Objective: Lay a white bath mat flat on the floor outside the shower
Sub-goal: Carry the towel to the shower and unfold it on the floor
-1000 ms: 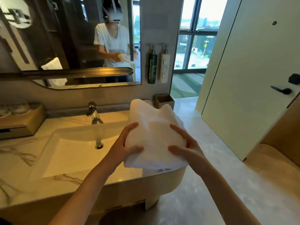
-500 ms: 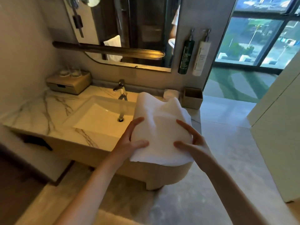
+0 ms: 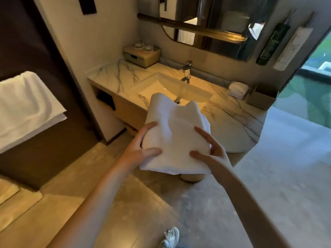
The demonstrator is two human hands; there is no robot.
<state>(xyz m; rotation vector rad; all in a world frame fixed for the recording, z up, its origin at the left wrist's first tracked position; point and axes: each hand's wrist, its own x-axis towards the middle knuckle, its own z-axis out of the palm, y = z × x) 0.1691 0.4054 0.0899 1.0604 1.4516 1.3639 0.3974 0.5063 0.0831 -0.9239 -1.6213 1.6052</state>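
Both hands grasp the mat, which is a folded white bundle held up in the air between them, not yet laid down. My left hand clasps its left edge, with the thumb lying across the top near the front and a finger hooked over the edge farther back. My right hand takes the right edge the same way, thumb on top and index finger stretched along the fold; I cannot tell how the fingers underneath lie. The far end of the mat rises in two soft humps.

Directly below the grip I see the floor, pale stone, and near the bottom edge one white shoe. Just beyond the grip stands the counter, veined marble, with the sink sunk into it and the tap at the back. Beyond and to the left, a box sits in the counter's corner with glasses on top. Beyond and to the right lie small folded cloths beside an open bin. Above those, a dark bottle and a white bottle hang on the wall next to the mirror. Well left of the grip, a white towel hangs against a dark panel.
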